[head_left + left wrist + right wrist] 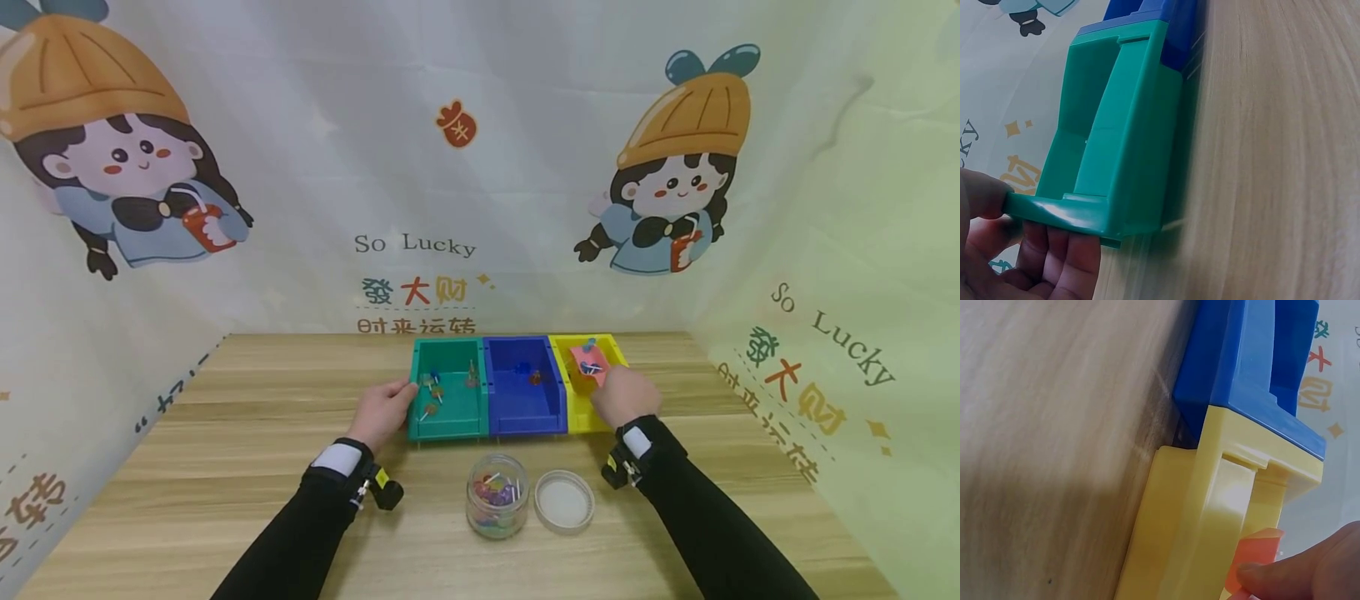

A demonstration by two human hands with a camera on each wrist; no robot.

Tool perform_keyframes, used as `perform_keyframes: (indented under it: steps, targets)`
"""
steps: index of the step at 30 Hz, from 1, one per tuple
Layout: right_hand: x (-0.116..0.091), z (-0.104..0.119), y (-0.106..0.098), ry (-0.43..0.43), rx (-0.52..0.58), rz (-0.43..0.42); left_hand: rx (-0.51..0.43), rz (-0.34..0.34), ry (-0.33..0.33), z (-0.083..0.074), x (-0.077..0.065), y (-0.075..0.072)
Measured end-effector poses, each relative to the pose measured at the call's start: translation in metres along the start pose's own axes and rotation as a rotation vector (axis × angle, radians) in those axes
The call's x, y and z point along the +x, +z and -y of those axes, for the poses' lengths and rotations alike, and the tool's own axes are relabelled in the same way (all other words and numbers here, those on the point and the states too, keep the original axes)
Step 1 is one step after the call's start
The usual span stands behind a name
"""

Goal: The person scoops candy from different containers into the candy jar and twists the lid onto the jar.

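Observation:
My left hand grips the outer edge of the green bin, thumb on top of the rim and fingers curled beneath it. Several push pins lie inside that bin. Over the yellow bin, my right hand holds a small pink scoop-like piece by its near end. Blue and white pins sit on the piece. In the right wrist view the thumb presses the pink piece; the other fingers are hidden. Between these bins is the blue bin, with a few pins in it.
An open glass jar of colourful pins stands in front of the bins. Its round lid lies to the right of it. The wooden table ends at a printed curtain behind the bins.

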State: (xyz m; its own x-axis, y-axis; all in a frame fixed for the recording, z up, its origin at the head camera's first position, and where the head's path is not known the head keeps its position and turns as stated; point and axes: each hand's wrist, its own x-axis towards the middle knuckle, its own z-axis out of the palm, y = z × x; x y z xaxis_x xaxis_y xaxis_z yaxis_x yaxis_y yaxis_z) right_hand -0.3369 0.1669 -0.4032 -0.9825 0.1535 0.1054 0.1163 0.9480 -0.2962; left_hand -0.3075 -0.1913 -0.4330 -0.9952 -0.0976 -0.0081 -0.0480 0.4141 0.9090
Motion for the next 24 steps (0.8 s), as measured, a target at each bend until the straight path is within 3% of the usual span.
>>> perform_keyframes:
  steps: [13,24]
  targets:
    - [-0.012,-0.004,-0.006,-0.009,0.002,-0.048,0.001,-0.026,0.010,0.003,0.001,0.001]
    - [-0.019,-0.010,-0.011,0.000,0.017,-0.032,-0.070,-0.010,-0.060,0.003,0.002,0.001]
